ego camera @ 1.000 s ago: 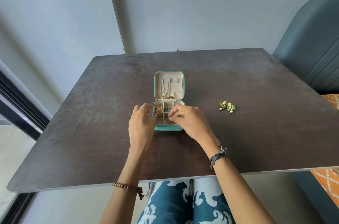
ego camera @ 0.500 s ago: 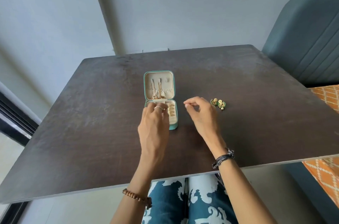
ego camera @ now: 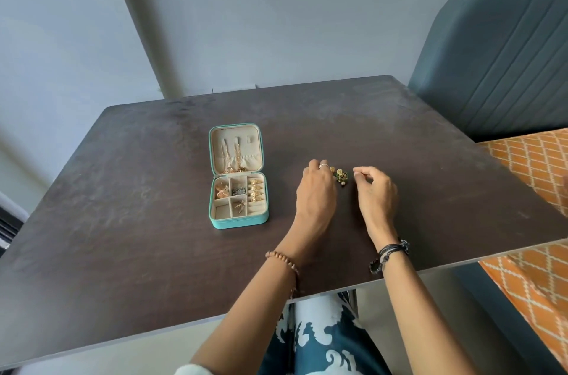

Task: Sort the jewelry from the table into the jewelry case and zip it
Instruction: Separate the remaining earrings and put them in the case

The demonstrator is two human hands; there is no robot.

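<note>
The teal jewelry case [ego camera: 238,219] lies open left of centre on the dark table [ego camera: 123,205]. Gold chains hang in its lid, and rings and small pieces fill several of its compartments. A small cluster of gold and green earrings [ego camera: 340,175] lies on the table to the right of the case. My left hand [ego camera: 316,190] is bent down over the cluster's left edge, its fingertips touching it. My right hand [ego camera: 376,190] hovers just right of the earrings with curled fingers, thumb and forefinger tips close together and nothing visible between them.
A blue-grey upholstered chair back [ego camera: 498,61] stands at the table's far right corner. An orange patterned cushion [ego camera: 534,165] lies beyond the right edge. A grey wall runs behind the table. My patterned trousers [ego camera: 322,341] show below the near edge.
Both hands have left the case and moved right to the earrings. The view has shifted, so the case now shows fully uncovered at the left.
</note>
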